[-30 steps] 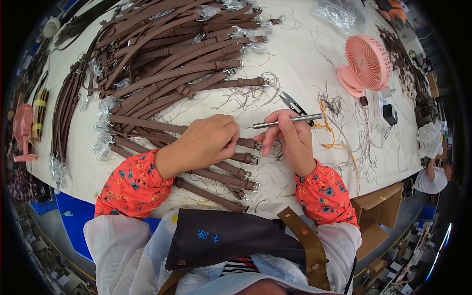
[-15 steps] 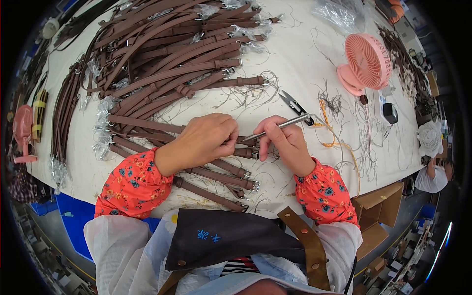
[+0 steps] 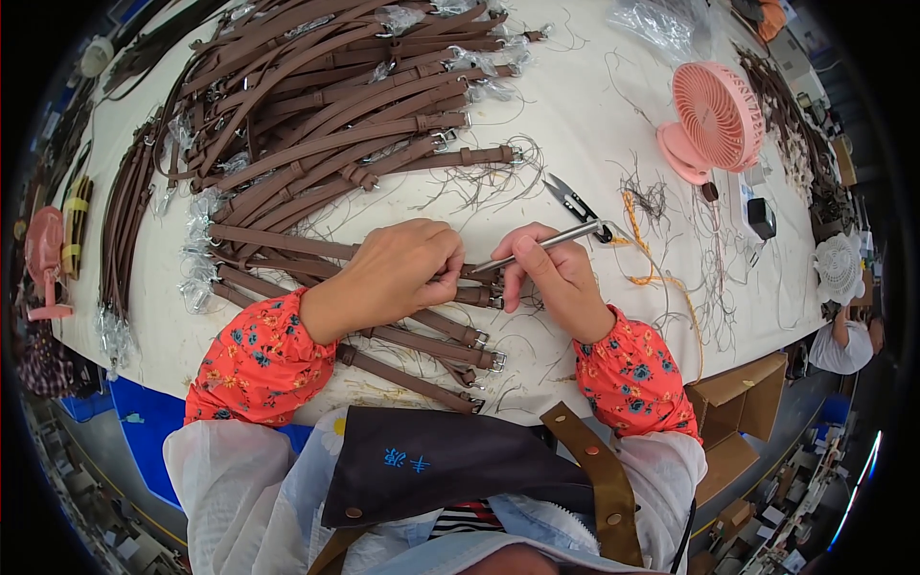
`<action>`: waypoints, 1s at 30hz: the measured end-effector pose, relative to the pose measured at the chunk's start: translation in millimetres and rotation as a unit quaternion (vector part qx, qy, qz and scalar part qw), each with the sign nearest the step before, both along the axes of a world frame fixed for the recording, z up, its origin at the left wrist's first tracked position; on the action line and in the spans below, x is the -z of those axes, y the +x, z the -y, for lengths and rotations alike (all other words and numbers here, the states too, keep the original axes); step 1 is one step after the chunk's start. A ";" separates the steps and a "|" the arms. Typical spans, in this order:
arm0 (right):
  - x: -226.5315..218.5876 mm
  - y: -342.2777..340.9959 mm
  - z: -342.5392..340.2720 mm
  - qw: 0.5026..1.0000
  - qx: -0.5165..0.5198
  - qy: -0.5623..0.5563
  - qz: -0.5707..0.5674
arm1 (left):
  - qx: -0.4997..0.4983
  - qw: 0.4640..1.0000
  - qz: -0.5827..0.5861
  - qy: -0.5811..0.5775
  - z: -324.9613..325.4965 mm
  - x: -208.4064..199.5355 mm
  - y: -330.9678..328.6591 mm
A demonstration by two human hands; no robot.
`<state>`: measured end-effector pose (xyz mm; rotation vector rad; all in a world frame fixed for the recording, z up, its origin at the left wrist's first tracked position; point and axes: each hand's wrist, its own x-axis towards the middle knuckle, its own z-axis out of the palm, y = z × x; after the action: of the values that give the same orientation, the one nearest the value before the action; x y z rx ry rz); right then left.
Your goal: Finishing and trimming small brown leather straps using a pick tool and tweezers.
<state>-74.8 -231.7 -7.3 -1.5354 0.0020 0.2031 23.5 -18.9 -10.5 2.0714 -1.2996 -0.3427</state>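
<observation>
My left hand (image 3: 402, 268) is closed with its fingers pinched together at the end of a brown strap (image 3: 486, 275); the fingertips partly hide the grip. My right hand (image 3: 556, 278) holds a slim silver metal rod (image 3: 556, 238) between thumb and fingers. One end of the rod points at the strap beside my left fingertips, while its other end ends in a thin bent wire-like part. Below my hands lie more brown straps (image 3: 407, 381) with metal buckles. Black thread snips (image 3: 572, 205) rest on the table just beyond my right hand.
A big pile of brown straps (image 3: 316, 105) with plastic-wrapped buckles covers the far left. Loose dark threads (image 3: 489, 182) and an orange cord (image 3: 637, 240) lie on the white table (image 3: 575, 125). A pink fan (image 3: 714, 120) stands at right; a cardboard box (image 3: 738, 407) sits below the edge.
Almost nothing differs. My right hand and the metal rod have shifted very slightly; my left hand stays in place.
</observation>
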 end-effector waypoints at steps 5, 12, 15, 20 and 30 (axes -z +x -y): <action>0.1 0.1 -0.8 1.000 -0.003 0.002 0.000 | -0.002 1.000 0.007 0.004 -0.5 -0.2 -0.7; 0.5 0.8 -0.7 1.000 0.000 0.006 0.000 | 0.000 1.000 0.005 0.003 -0.6 0.3 0.3; 0.3 1.1 -0.2 1.000 -0.003 0.002 0.006 | 0.000 1.000 0.005 0.002 -0.1 0.1 0.2; 0.5 0.9 -0.3 1.000 -0.002 -0.003 0.010 | -0.002 1.000 0.007 0.004 0.0 0.0 -0.1; 0.9 0.2 -1.0 0.999 0.023 0.003 0.026 | -0.038 0.997 -0.065 -0.002 -0.4 -0.9 2.2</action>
<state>-74.6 -230.7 -8.3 -1.5327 -0.0040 0.1269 25.7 -18.5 -9.6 2.0539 -1.1394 -0.4341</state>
